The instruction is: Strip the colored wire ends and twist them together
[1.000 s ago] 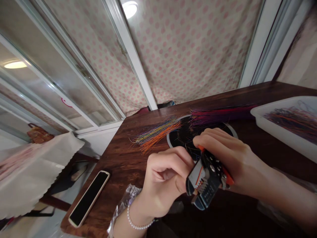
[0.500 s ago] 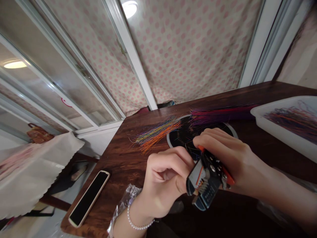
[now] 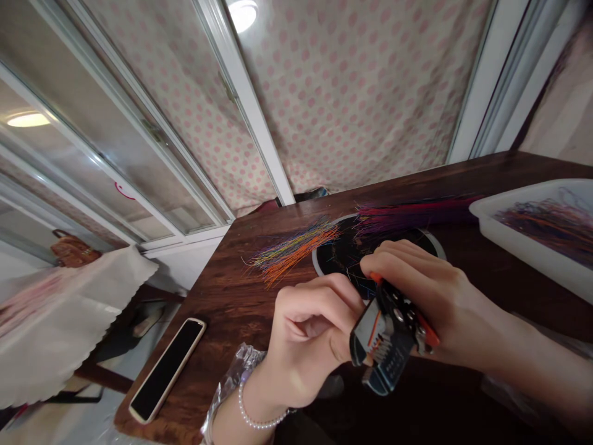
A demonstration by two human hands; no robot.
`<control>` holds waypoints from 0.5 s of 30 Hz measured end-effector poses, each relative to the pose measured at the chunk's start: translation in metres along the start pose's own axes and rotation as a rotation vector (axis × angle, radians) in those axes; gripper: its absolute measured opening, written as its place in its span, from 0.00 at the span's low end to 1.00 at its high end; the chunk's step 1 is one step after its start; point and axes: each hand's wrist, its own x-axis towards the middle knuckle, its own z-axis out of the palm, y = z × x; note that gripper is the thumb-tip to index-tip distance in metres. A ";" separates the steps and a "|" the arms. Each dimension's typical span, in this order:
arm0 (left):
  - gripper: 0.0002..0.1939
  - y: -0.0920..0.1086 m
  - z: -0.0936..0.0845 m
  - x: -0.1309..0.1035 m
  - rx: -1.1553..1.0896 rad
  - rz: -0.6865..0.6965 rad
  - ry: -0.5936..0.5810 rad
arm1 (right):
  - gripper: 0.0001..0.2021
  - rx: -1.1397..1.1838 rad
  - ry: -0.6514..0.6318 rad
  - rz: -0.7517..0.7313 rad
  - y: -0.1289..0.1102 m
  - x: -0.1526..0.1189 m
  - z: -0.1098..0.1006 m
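Note:
My right hand (image 3: 417,284) grips a wire stripper (image 3: 389,346) with a dark, toothed head and orange-and-black handles. The tool's jaws point down and toward my left hand (image 3: 315,340), whose thumb and bent fingers are pinched right beside them. A thin orange wire (image 3: 374,327) shows against the jaws; where it meets my left fingertips is hidden. Beyond my hands, a bundle of orange, yellow and blue wires (image 3: 296,250) lies partly over a round black mat with a grey rim (image 3: 319,262). Purple and red wires (image 3: 407,216) lie across the mat's far side.
A white plastic tub (image 3: 514,247) of tangled wires stands at the right. A phone (image 3: 167,371) lies near the left edge of the dark wooden table (image 3: 217,296). Crinkled clear plastic (image 3: 231,377) is by my left wrist. Behind the table are sliding glass panels and a dotted curtain (image 3: 370,93).
The wire stripper's head has shifted very slightly to the right beside my left fingers. Both hands stay in nearly the same place, and the wires on the table have not moved.

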 end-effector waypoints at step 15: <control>0.19 0.001 0.006 0.001 -0.002 0.001 0.066 | 0.04 -0.058 -0.002 -0.029 -0.001 0.001 -0.003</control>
